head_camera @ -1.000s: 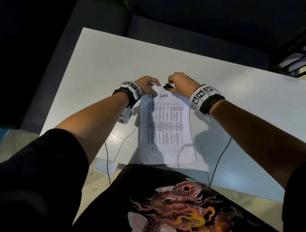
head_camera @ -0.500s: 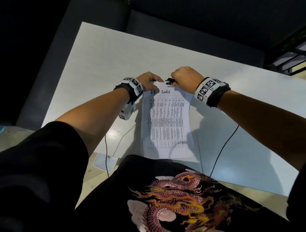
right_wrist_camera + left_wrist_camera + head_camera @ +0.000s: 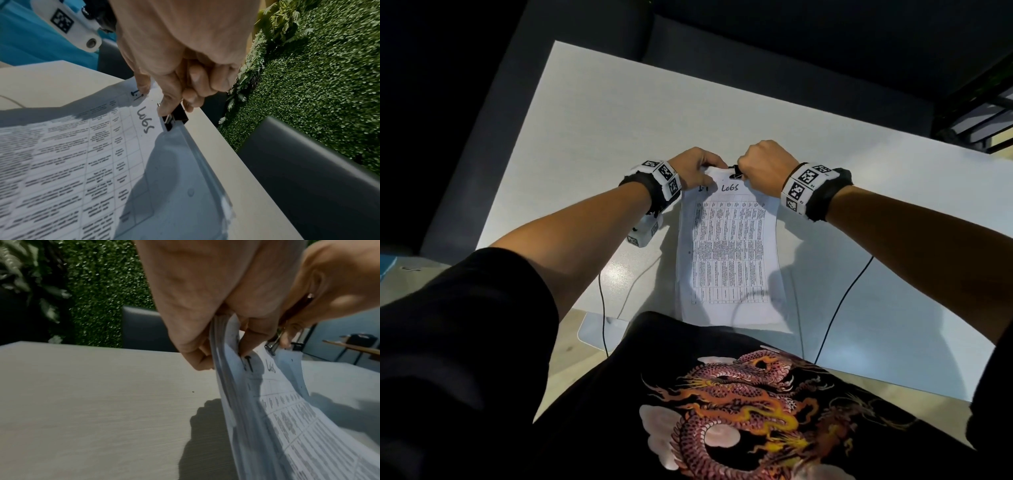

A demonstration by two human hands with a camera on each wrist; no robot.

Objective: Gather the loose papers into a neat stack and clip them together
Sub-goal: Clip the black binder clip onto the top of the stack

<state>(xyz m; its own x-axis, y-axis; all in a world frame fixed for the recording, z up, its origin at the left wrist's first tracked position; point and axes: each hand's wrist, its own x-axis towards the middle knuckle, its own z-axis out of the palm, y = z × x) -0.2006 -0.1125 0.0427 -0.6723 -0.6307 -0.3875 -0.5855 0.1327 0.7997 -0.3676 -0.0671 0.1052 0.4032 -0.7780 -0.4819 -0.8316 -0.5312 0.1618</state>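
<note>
A stack of printed papers [image 3: 727, 253] lies lengthwise on the white table [image 3: 592, 113], with "LOGS" handwritten at its far end. My left hand [image 3: 697, 168] pinches the far left corner of the stack [image 3: 232, 369], thumb on top, and lifts that end. My right hand [image 3: 763, 164] squeezes a black binder clip [image 3: 736, 172] at the middle of the far edge. In the right wrist view the binder clip [image 3: 174, 120] sits over the paper edge [image 3: 123, 154], its jaws spread. The clip's metal handles [image 3: 272, 345] show between my right fingers.
A dark upholstered seat [image 3: 688, 41] runs along the table's far side, with a green plant wall [image 3: 318, 73] behind it. Thin black cables [image 3: 842, 298] trail from my wrists across the near table edge. My lap in a dragon-print shirt [image 3: 739, 421] fills the foreground.
The clip has moved down onto the far edge of the stack, and my right hand has closed more tightly over it. The left hand keeps its pinch on the corner.
</note>
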